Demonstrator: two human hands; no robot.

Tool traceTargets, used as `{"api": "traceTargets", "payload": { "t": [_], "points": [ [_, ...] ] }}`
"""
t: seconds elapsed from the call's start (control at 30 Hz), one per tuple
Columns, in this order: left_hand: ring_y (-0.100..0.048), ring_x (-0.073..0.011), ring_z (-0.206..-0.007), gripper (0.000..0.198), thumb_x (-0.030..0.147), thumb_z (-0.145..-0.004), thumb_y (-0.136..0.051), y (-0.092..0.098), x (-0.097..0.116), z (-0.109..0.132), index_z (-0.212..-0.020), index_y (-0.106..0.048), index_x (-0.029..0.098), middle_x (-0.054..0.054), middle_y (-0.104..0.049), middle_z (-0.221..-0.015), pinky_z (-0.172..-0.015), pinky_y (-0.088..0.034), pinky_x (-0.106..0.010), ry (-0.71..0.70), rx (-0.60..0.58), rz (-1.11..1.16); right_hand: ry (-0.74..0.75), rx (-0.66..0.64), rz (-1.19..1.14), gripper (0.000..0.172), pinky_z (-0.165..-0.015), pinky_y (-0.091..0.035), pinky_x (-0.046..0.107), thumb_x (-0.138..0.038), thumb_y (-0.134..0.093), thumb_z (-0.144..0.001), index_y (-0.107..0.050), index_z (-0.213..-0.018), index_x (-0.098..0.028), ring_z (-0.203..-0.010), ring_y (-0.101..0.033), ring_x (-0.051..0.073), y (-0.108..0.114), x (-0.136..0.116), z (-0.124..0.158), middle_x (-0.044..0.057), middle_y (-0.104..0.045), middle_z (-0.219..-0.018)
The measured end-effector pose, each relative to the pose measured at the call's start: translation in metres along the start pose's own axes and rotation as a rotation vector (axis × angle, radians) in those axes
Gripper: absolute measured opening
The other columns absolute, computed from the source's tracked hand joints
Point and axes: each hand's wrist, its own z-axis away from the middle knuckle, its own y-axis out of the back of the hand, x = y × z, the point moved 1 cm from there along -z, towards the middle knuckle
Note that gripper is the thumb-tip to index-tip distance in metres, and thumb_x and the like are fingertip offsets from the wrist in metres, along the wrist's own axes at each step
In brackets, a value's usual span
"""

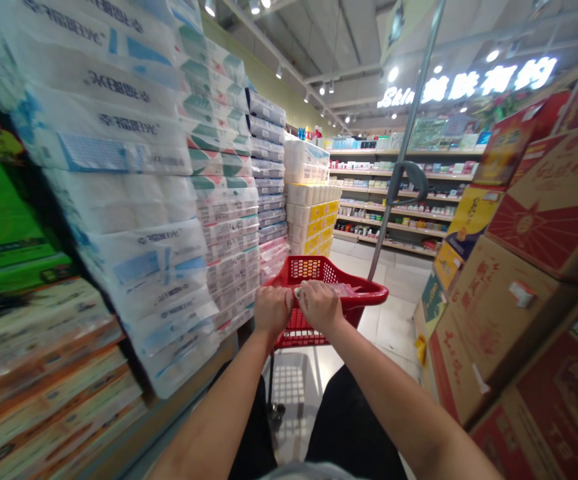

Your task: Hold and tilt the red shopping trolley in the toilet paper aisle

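A red plastic shopping cart (369, 292) stands in the aisle straight ahead of me. My left hand (272, 310) is closed round the near rim of the cart. My right hand (320, 305) is closed beside it, gripping the same rim together with a small whitish item that I cannot make out. The two hands nearly touch. A grey pole with a curved handle (403, 175) rises from the far side of the cart.
Tall stacks of white tissue packs (133, 200) wall the left side, close to my left arm. Red and brown cardboard boxes (529, 280) are piled on the right. The tiled aisle (393, 320) runs on toward shelves of goods (393, 200) at the back.
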Motion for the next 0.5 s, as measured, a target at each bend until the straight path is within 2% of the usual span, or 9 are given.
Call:
{"api": "traceTargets", "payload": {
  "t": [0.1, 0.17, 0.37, 0.5],
  "points": [
    [-0.054, -0.0222, -0.074, 0.031, 0.025, -0.094, -0.038, -0.001, -0.001, -0.001, -0.071, -0.058, 0.021, -0.005, -0.065, -0.072, -0.078, -0.031, -0.039, 0.008, -0.003, 0.005, -0.112, -0.106, -0.002, 0.027, -0.077, -0.041, 0.027, -0.029, -0.039, -0.096, -0.062, -0.086, -0.019, -0.083, -0.060, 0.017, 0.002, 0.000, -0.009, 0.006, -0.067, -0.088],
    [-0.054, -0.0223, -0.074, 0.031, 0.026, -0.094, -0.038, -0.001, -0.001, -0.001, -0.071, -0.058, 0.021, -0.005, -0.065, -0.072, -0.077, -0.031, -0.039, 0.007, -0.012, 0.004, -0.135, -0.148, 0.005, 0.029, -0.075, -0.041, 0.027, -0.030, -0.039, -0.097, -0.061, -0.082, -0.019, -0.079, -0.060, 0.017, 0.003, 0.001, -0.013, 0.006, -0.067, -0.085],
    [-0.054, -0.0214, -0.073, 0.032, 0.025, -0.094, -0.037, -0.001, 0.000, 0.001, -0.071, -0.058, 0.021, -0.005, -0.065, -0.071, -0.078, -0.031, -0.039, -0.004, -0.008, -0.014, 0.010, 0.011, 0.011, 0.024, -0.086, -0.040, 0.029, -0.027, -0.041, -0.095, -0.061, -0.105, -0.017, -0.096, -0.059, 0.019, 0.001, 0.000, 0.002, 0.009, -0.066, -0.099],
    [-0.054, -0.0216, -0.074, 0.032, 0.026, -0.095, -0.036, -0.001, 0.000, 0.000, -0.071, -0.058, 0.021, -0.005, -0.065, -0.071, -0.079, -0.031, -0.039, 0.005, -0.002, -0.010, -0.135, -0.106, 0.013, 0.027, -0.075, -0.042, 0.026, -0.030, -0.039, -0.096, -0.063, -0.088, -0.019, -0.082, -0.061, 0.017, 0.002, 0.004, -0.010, 0.006, -0.067, -0.088]
  ]
}}
